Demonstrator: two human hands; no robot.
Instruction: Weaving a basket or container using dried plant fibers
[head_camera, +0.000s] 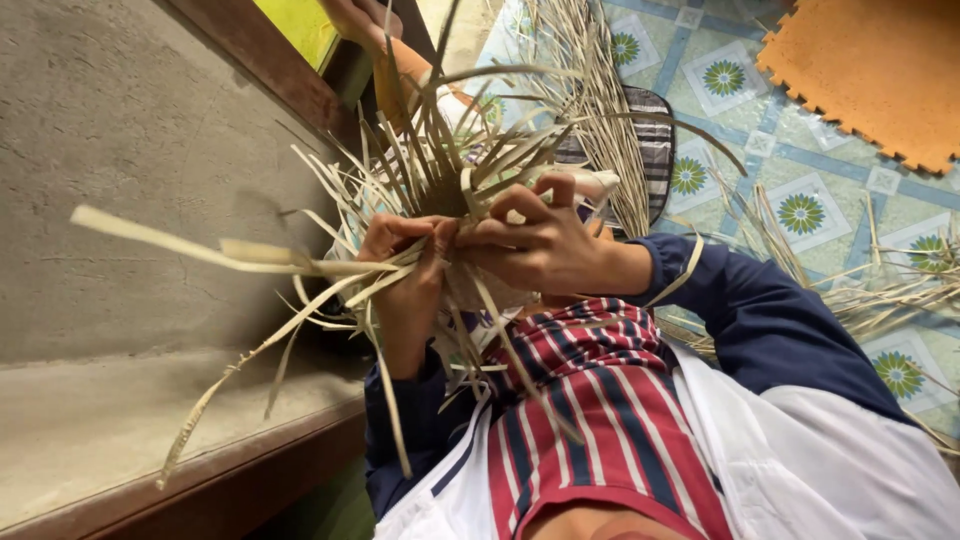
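Both my left hand (405, 250) and right hand (540, 240) grip the half-woven palm-leaf piece (450, 200) held over my lap. Only its small centre looks woven. Many loose strips (200, 250) fan outward unwoven.

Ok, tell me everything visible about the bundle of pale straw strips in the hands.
The bundle of pale, flat dried-leaf strips looks partly woven at its core, with loose ends fanning out in all directions; several long strips trail left over the grey concrete ledge. It is held up over the lap. The left hand grips it from below, and the right hand pinches strips with its fingers.
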